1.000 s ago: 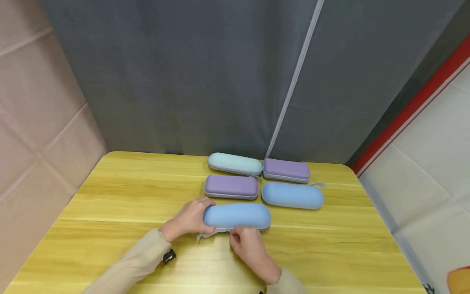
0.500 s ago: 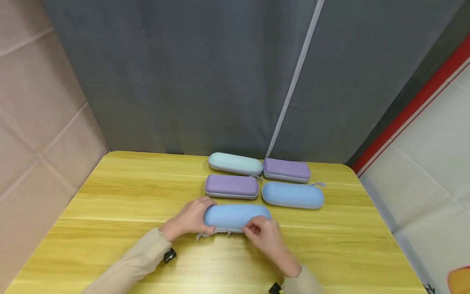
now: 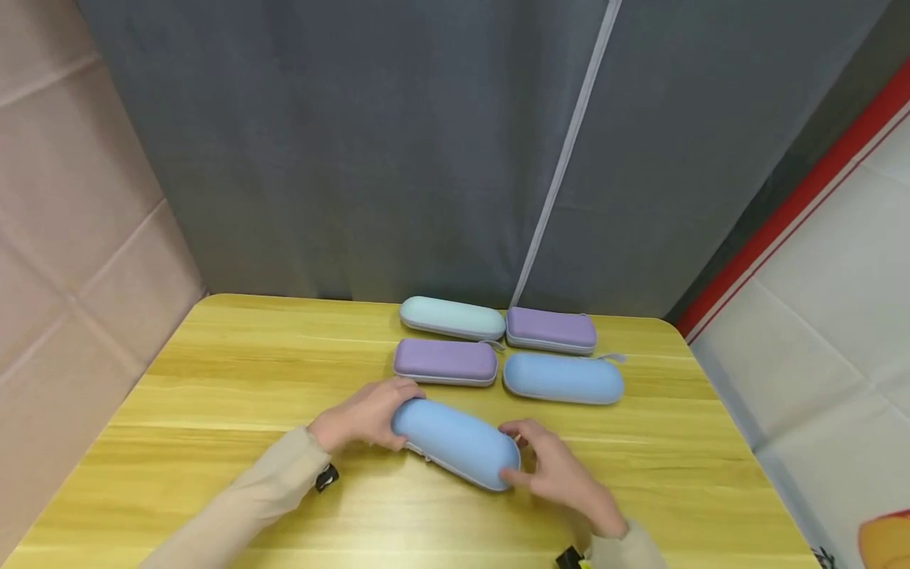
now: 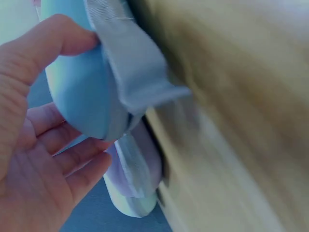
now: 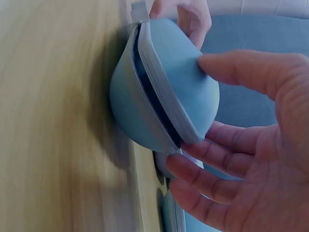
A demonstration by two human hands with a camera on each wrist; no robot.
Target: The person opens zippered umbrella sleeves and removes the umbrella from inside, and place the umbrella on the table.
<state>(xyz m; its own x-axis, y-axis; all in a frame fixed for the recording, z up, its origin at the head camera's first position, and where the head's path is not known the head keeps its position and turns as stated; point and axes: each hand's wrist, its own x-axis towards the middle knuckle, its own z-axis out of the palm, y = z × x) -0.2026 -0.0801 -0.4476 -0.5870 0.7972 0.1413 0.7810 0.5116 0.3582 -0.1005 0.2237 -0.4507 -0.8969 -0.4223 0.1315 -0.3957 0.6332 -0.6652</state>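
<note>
1. Two hands share one blue case (image 3: 455, 442) at the near middle of the wooden bench (image 3: 178, 442); it lies aslant, right end nearer than left.
2. The left hand (image 3: 370, 415) keeps its grip around the left end, thumb on the near side and fingers round the far side; a grey strap (image 4: 137, 63) juts out there.
3. The right hand (image 3: 554, 466) has its grip on the right end, thumb and fingers on opposite sides.
4. Towards that right end the zip (image 5: 161, 79) is parted, showing a dark gap. I can't tell whether the case touches the bench.
5. Just beyond sit a purple case (image 3: 445, 362) on the left and a second blue case (image 3: 563, 378) on the right.
6. Farther back, a mint case (image 3: 453, 318) is left of another purple case (image 3: 550, 330), before a grey curtain (image 3: 355, 158).
</note>
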